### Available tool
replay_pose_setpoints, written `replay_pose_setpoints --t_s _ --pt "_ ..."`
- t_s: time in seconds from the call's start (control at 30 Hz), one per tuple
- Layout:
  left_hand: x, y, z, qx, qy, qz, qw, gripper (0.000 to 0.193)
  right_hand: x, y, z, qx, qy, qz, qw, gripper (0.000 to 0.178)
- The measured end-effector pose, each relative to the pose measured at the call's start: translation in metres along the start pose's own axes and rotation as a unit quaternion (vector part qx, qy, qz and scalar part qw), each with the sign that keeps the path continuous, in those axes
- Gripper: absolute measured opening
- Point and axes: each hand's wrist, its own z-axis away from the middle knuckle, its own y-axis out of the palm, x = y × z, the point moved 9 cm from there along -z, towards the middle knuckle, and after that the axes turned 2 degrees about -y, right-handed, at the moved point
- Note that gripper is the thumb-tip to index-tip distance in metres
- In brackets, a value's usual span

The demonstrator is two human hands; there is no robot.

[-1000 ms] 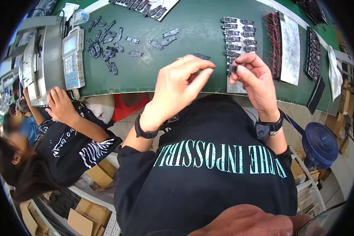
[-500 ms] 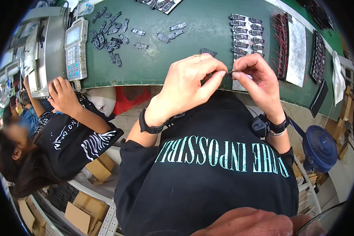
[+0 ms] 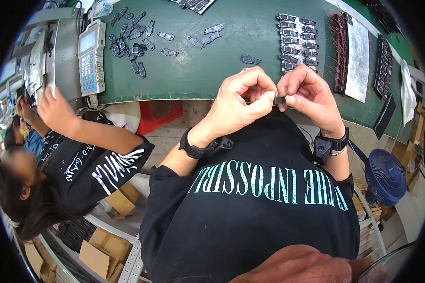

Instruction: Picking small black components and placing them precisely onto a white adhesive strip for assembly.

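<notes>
Over the table's near edge, my left hand (image 3: 243, 101) and my right hand (image 3: 311, 96) meet with closed fingertips. Between them is a small dark rectangular part (image 3: 280, 100), too small for its kind to be told. My right thumb and fingers pinch its right side; the left fingertips close on its left end. Beyond my hands, a lone black plastic module (image 3: 250, 59) lies on the green table. Just past the right hand, similar black modules (image 3: 288, 40) stand in two columns on a pale sheet, whose near end my hand hides.
Loose black modules (image 3: 136, 47) lie scattered over the green tabletop (image 3: 241, 23). A grey keypad device (image 3: 90, 59) stands at left, near a co-worker's hand (image 3: 56, 111). Red-wired parts (image 3: 337, 52) and a pale board (image 3: 357, 61) lie at right, above a blue fan (image 3: 385, 177).
Both hands have come down toward my body, and the small part has turned so its dark flat face shows. The lone module is now uncovered. The co-worker's arm has shifted left.
</notes>
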Motion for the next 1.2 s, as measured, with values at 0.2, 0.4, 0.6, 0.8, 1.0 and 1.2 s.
replay_pose_setpoints --t_s 0.2,0.4,0.6,0.8,1.0,1.2 --pt "0.016 -0.008 0.008 -0.043 -0.072 0.231 0.969 0.004 -0.008 -0.003 -0.002 -0.021 0.028 -0.04 0.999 0.021" --pt "0.003 -0.008 0.034 0.187 0.003 -0.252 0.95 0.005 0.002 -0.031 0.008 -0.115 -0.013 0.028 0.993 0.019" --pt "-0.025 -0.038 -0.001 -0.05 0.125 -0.492 0.86 0.018 0.009 -0.035 0.006 -0.18 -0.053 0.11 0.976 0.016" --pt "-0.005 -0.034 -0.022 -0.056 0.148 -0.502 0.85 0.022 0.004 -0.04 0.012 -0.193 -0.055 0.123 0.972 0.016" --pt "-0.01 -0.021 -0.013 -0.053 0.192 -0.577 0.792 0.021 0.001 -0.035 0.006 -0.216 -0.049 0.107 0.969 0.016" --pt "-0.007 -0.02 -0.012 -0.089 0.083 -0.258 0.959 0.022 0.006 -0.018 -0.009 -0.202 -0.047 0.187 0.96 0.016"
